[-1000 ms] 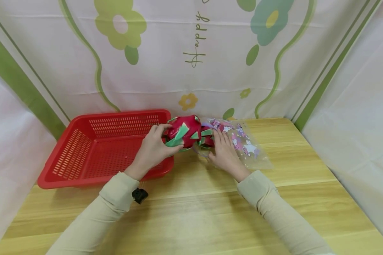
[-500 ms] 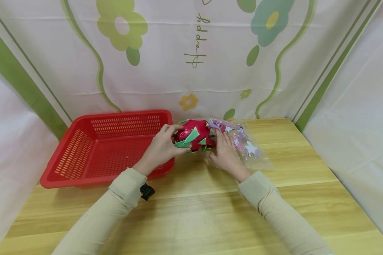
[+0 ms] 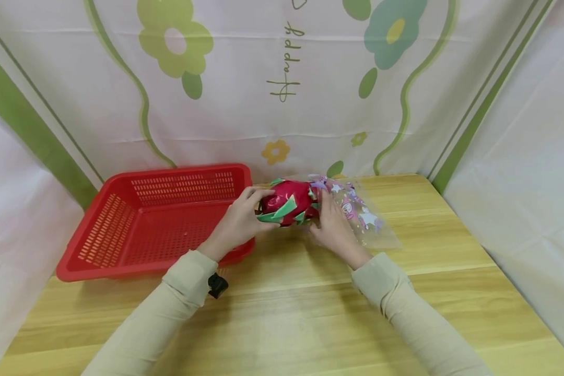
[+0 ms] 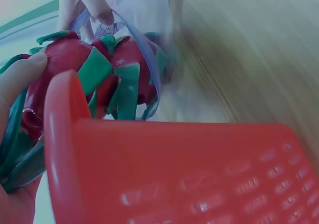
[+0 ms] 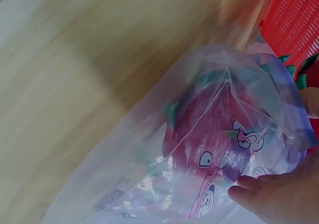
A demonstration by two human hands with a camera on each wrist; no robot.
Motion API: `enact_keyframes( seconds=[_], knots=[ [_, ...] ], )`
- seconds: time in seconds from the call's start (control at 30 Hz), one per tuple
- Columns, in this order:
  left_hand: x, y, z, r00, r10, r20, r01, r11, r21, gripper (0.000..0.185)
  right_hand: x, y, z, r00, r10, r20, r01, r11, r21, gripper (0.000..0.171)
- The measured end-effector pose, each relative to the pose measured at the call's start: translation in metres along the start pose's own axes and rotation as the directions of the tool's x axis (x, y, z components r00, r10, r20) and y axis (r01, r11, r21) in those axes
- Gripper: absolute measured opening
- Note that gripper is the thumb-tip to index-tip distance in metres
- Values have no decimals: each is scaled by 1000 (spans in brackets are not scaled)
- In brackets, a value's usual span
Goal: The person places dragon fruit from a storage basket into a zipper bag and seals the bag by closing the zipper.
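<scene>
At the bag's mouth, three o'clock of the red basket [image 3: 155, 219], the left hand [image 3: 237, 224] grips the dragon fruit [image 3: 289, 202], half inside the clear printed bag [image 3: 357, 214]; the right hand [image 3: 333, 230] pinches the rim open.

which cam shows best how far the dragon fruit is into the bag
The left wrist view: the bag rim loops round the front of the dragon fruit, while the left hand grips the rear. The right wrist view shows the fruit blurred through plastic; the head view shows it small, between both hands.

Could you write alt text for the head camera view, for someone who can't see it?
A left hand pushes a red dragon fruit into a clear printed bag held by the right hand, beside a red basket.
</scene>
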State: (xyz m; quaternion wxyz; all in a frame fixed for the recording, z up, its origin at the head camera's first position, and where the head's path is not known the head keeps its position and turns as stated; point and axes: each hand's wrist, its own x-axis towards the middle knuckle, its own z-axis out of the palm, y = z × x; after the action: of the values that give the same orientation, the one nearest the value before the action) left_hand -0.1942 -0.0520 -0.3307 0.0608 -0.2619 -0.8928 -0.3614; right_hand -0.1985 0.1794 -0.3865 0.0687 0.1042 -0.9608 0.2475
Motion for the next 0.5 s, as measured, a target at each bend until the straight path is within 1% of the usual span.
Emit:
enact_keyframes(
  seconds=[0.13,0.27,0.4,0.5],
  knots=[
    [-4,-5,-7,1000,28,-5,-28,999,-18,68,2,-1,-3,1000,6,3,-6,1000,-6,92],
    [-5,-8,-11,998,51,23,-51,999,-9,66,3,-2,-5,1000,-10,-12,10,1000,4,90],
    [-4,-7,-7,995,90,52,-91,996,17,64,2,-5,-3,999,-31,-39,33,999,33,91],
    [-3,-5,-2,992,106,63,-109,993,37,64,1,-6,-2,997,-50,-54,53,998,47,91]
  ],
)
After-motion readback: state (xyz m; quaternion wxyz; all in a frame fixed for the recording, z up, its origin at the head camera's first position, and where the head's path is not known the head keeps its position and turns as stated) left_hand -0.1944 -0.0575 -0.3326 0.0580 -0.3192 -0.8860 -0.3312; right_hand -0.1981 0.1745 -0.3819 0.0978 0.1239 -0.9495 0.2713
